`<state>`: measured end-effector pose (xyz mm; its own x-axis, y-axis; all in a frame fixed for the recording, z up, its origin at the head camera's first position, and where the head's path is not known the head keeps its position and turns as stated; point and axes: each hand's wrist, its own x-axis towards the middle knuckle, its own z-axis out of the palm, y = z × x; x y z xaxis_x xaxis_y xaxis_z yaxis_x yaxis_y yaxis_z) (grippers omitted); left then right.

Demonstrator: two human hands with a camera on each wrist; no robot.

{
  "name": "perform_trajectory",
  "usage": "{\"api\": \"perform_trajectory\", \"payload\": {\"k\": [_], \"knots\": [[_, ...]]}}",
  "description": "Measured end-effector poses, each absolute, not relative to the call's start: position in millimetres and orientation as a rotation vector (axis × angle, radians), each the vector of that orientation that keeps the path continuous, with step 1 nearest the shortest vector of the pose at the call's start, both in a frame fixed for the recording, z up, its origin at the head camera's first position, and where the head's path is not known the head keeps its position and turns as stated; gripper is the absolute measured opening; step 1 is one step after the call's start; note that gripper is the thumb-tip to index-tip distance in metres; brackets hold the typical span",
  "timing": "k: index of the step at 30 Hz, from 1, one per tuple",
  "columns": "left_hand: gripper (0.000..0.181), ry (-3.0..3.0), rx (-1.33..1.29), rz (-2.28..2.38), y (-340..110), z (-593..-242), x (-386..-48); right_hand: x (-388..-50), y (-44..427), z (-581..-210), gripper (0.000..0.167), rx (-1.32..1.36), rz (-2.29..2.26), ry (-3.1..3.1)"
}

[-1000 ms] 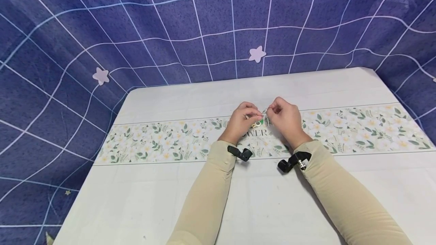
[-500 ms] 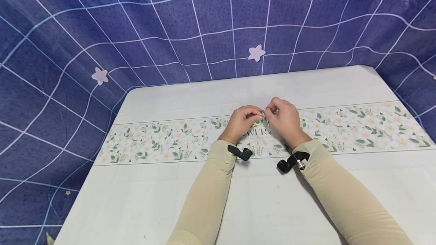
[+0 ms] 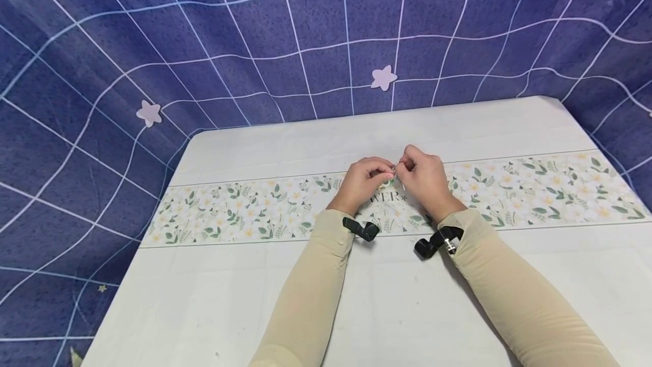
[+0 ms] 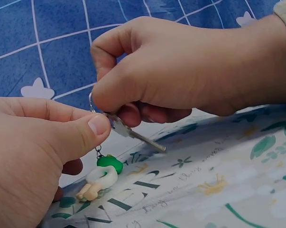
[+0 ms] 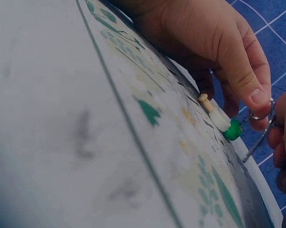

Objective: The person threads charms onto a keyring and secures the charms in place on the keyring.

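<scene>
Drawn slightly closer together than a second ago, the right hand (image 3: pixel 424 179) and left hand (image 3: pixel 359 183) both pinch the metal key ring (image 4: pixel 90 101) above the tabletop (image 3: pixel 244 299), toward its far edge. A green-and-white charm (image 4: pixel 109 165) already hangs attached; whether the key (image 4: pixel 149 141) is fully on, I cannot tell.

Two bare hands (image 3: pixel 360 183) (image 3: pixel 425 180), two beige fabric sleeves (image 3: pixel 308 290) (image 3: pixel 517 290) and two black wrist mounts (image 3: pixel 368 231) (image 3: pixel 429 246) are yours, with one silvery metal key (image 4: pixel 138 136) and one green-and-white charm (image 5: pixel 220 119).
</scene>
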<state>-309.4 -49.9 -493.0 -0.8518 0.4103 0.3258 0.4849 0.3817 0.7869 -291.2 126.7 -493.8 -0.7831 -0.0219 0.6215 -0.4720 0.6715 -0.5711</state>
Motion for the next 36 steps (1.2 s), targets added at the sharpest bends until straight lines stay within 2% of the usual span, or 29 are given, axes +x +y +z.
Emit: {"api": "perform_trajectory", "payload": {"k": [7, 26, 36], "knots": [[0.011, -2.528, -0.836, -1.429, -47.8, -496.4, -310.9, -288.9, 124.5, -492.0, 0.017, 0.383, 1.033, -2.314], [0.013, -2.594, -0.850, -1.460, -49.0, -491.7, -306.9, -291.3, 127.5, -492.3, 0.017, 0.528, 0.995, -2.281], [0.013, -2.591, -0.842, -1.522, -49.8, -495.8, -307.8, -290.7, 127.9, -495.6, 0.017, 0.437, 1.190, -2.345]]}}
